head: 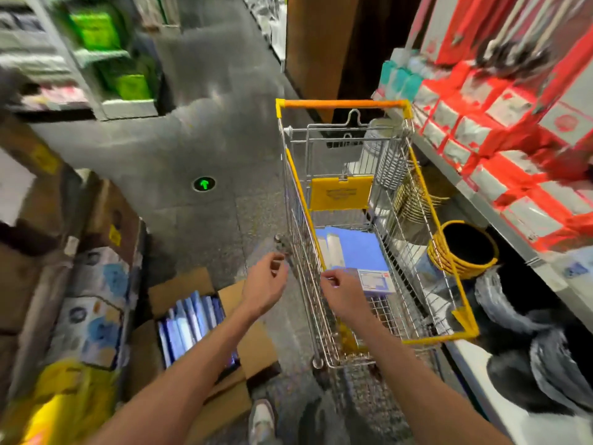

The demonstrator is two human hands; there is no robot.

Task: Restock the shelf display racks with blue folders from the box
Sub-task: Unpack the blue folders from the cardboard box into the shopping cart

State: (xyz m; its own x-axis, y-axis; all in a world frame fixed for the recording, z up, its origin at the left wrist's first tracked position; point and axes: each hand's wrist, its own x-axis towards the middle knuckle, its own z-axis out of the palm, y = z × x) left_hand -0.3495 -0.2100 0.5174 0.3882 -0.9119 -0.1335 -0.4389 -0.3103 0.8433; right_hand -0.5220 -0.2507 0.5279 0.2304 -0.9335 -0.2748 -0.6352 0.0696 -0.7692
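An open cardboard box (224, 358) on the floor at lower left holds several blue folders (189, 326) standing on edge. More blue folders (356, 248) lie flat in the basket of a wire shopping cart (414, 245) with yellow trim. My left hand (268, 281) hovers just left of the cart's side, fingers loosely curled, holding nothing. My right hand (340, 290) hangs over the cart's near end above the folders, fingers loosely bent and empty. A white-labelled pack (375, 279) lies beside it in the cart.
Red and white boxed goods (500, 123) fill the shelf at right, with a yellow-rimmed black bin (465, 248) below. Stacked cartons (93, 277) and a yellow bag (64, 403) crowd the left. A green arrow light (203, 184) marks the grey aisle floor.
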